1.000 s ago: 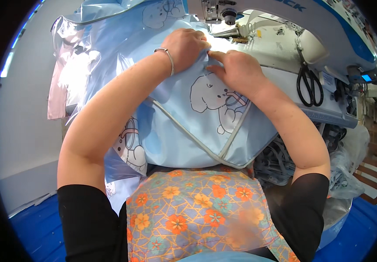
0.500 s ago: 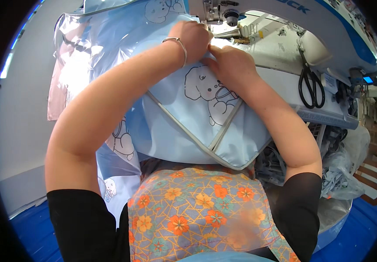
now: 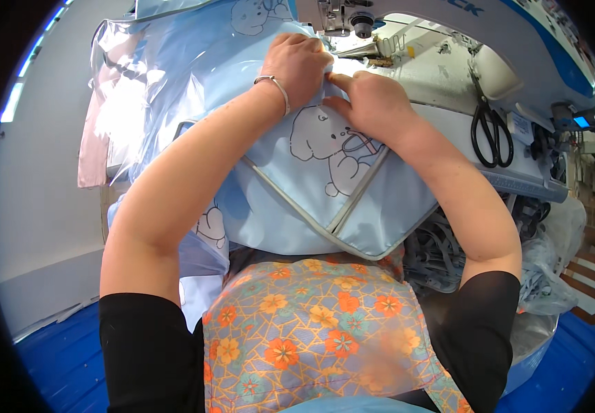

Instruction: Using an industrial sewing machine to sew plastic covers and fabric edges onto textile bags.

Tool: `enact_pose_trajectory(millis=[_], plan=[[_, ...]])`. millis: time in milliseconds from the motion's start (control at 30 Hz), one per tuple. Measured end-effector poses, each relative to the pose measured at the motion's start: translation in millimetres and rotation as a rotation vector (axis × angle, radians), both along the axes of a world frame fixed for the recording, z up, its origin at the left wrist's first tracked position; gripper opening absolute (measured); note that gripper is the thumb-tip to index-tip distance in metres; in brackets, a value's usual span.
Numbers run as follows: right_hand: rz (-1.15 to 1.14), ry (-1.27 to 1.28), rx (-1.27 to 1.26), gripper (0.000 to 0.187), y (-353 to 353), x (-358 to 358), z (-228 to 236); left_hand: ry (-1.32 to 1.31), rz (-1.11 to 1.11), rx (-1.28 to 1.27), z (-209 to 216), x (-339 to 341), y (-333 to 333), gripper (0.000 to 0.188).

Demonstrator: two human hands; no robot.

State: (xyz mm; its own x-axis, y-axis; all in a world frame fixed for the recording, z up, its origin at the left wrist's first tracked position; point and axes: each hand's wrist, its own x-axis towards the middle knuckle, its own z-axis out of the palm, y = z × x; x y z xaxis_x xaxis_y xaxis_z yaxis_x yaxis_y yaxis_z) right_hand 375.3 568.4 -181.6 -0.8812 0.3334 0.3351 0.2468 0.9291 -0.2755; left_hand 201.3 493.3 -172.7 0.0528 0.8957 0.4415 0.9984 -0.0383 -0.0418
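Observation:
A light blue, glossy cloth [image 3: 256, 213] with cartoon puppy prints and grey bound edges spreads under both my hands, hanging toward my lap. My left hand [image 3: 297, 67], a silver bangle at its wrist, is closed with curled fingers on the cloth by the sewing machine's [image 3: 362, 25] needle area. Close beside it, my right hand [image 3: 374, 103] bends its index finger and thumb together on the same cloth, at its edge. The spot between the fingertips is small and partly covered by the hands.
Black-handled scissors [image 3: 492, 134] lie on the machine bed to the right. Below them, a clear plastic bag [image 3: 552, 275] and bundled grey strips [image 3: 435, 241] sit beside my right arm. A wooden chair [image 3: 593, 275] stands farther right. Shiny clear film [image 3: 122, 103] covers the cloth's left part.
My left forearm has swung right and my right elbow has shifted slightly outward. The cloth's lower edge has moved up a little, and its left folds have shifted. Both hands remain on the cloth.

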Motion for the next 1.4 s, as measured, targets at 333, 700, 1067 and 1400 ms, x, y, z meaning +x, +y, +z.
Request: enact_pose_trajectory(millis=[333,700,1067,1400], plan=[[0.042,0.046,0.029,0.025,10.6,0.4,-13.2,-0.022,-0.071,-0.232,16.2,-10.5,-1.3,0.025],[-0.098,0.089,0.127,0.025,-0.6,-15.4,-16.0,0.097,0.023,-0.269,42.2,-38.1,-2.2,0.029],[-0.165,0.075,0.065,0.023,-5.7,-21.6,-13.1,0.076,0.202,-0.216,3.3,-0.8,-9.6,0.023],[-0.040,0.079,-0.017,0.024,-9.7,-7.7,-2.3,-0.027,-0.071,0.179,-0.9,-42.7,-2.8,0.026]])
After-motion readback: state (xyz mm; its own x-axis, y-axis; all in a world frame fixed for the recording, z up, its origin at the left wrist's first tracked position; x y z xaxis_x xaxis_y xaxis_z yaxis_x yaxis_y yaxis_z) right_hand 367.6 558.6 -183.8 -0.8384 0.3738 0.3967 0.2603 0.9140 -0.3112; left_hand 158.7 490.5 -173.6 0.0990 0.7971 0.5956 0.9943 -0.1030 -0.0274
